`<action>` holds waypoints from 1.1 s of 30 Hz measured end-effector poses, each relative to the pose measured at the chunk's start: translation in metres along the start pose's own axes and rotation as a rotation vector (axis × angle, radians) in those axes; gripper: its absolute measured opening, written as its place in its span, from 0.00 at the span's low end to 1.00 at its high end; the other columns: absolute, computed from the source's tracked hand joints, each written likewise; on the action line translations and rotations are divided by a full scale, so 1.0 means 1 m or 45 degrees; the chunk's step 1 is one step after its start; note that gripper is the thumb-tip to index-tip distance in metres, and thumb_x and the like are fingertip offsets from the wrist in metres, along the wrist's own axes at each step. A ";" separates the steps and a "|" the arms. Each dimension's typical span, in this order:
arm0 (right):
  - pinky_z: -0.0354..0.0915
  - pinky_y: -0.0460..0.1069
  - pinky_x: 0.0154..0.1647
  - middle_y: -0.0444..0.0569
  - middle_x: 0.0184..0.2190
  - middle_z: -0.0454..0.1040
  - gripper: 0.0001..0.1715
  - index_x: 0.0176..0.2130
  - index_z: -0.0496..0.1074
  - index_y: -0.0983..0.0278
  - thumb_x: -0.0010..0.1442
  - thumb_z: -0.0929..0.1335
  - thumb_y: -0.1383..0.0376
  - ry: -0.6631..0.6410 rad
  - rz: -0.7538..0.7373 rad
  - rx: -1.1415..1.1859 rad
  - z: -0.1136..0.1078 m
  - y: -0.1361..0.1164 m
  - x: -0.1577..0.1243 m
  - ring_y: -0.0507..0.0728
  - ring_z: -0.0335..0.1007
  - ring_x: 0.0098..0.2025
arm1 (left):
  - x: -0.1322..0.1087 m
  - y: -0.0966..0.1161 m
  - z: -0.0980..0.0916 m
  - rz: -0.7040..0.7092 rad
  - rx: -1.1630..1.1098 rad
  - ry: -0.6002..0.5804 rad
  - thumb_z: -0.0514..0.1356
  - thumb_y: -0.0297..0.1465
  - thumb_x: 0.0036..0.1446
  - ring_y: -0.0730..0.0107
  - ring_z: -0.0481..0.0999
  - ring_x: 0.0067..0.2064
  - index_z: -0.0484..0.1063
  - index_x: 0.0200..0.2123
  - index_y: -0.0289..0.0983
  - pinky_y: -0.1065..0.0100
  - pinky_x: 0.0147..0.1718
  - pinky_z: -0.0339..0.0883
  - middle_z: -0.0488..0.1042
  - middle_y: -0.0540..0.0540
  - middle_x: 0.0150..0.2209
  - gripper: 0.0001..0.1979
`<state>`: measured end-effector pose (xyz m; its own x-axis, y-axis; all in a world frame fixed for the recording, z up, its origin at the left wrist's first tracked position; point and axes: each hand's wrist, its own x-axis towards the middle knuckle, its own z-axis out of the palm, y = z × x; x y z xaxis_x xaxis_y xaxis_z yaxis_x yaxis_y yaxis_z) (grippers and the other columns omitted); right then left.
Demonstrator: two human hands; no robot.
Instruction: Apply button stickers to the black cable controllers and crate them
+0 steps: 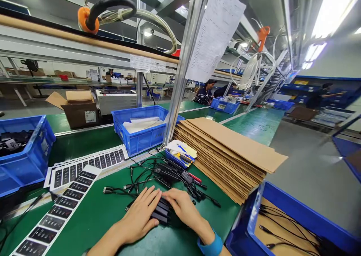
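Observation:
On the green bench top, a small row of black rectangular boxes (161, 211) lies side by side beneath my hands. My left hand (142, 214) rests flat along their left side and top, fingers stretched out and thumb apart. From the right, my right hand (182, 207) reaches in with its fingers bent together at the far end of the boxes; what its fingertips pinch is hidden. A blue band (211, 244) circles my right wrist. Just beyond is a tangle of black cables (141, 177) with more black boxes (167, 173).
Printed label strips (60, 211) lie at left. Blue bins (141, 135) stand behind and at far left. Stacked cardboard sheets (225, 147) rise at right, above a blue bin (255, 218) of cables. A metal post (183, 64) stands ahead; people work farther back.

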<state>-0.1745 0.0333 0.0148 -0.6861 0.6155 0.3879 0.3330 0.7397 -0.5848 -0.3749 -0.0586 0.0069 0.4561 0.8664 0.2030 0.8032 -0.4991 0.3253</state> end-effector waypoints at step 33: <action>0.68 0.57 0.41 0.56 0.39 0.71 0.13 0.45 0.72 0.64 0.61 0.64 0.74 0.131 -0.090 -0.766 -0.006 0.044 0.042 0.62 0.68 0.42 | -0.005 0.001 -0.003 -0.028 -0.046 0.015 0.57 0.39 0.60 0.44 0.42 0.70 0.40 0.69 0.39 0.35 0.64 0.36 0.48 0.31 0.68 0.40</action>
<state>-0.1848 0.0937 0.0096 -0.6638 0.5603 0.4954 0.6164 0.7850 -0.0618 -0.3773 -0.0631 0.0088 0.4338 0.8771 0.2062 0.7984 -0.4803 0.3632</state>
